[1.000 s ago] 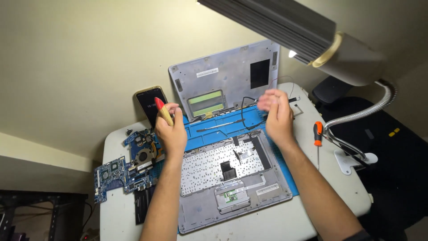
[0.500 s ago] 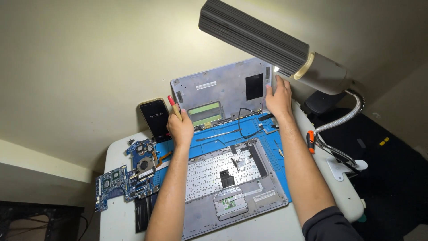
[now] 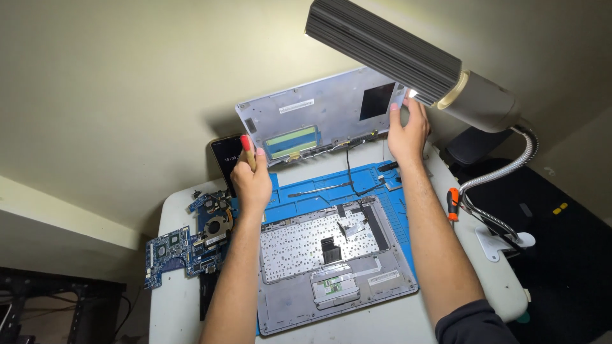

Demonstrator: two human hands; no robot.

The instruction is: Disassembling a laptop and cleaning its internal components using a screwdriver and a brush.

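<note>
A grey laptop display panel (image 3: 319, 118) stands tilted against the wall, its bare back side toward me. My right hand (image 3: 408, 130) grips its right edge under the lamp. My left hand (image 3: 252, 178) holds a small yellow tool with a red tip (image 3: 247, 148) at the panel's lower left corner. Below my arms lies the grey laptop base (image 3: 331, 267), its keyboard underside and flat cables exposed, on a blue work mat (image 3: 331, 181). Black wires (image 3: 350, 162) run from the panel down to the mat.
A blue circuit board with a fan (image 3: 191, 239) lies left of the mat. A black phone (image 3: 226, 162) leans behind my left hand. A grey gooseneck lamp (image 3: 408, 57) hangs overhead at right. An orange-handled screwdriver (image 3: 451, 204) lies on the white table's (image 3: 172, 299) right side.
Both hands moved away from me, from the mat up to the display panel. My right hand has taken hold of the panel's right edge; my left hand went to its lower left corner.
</note>
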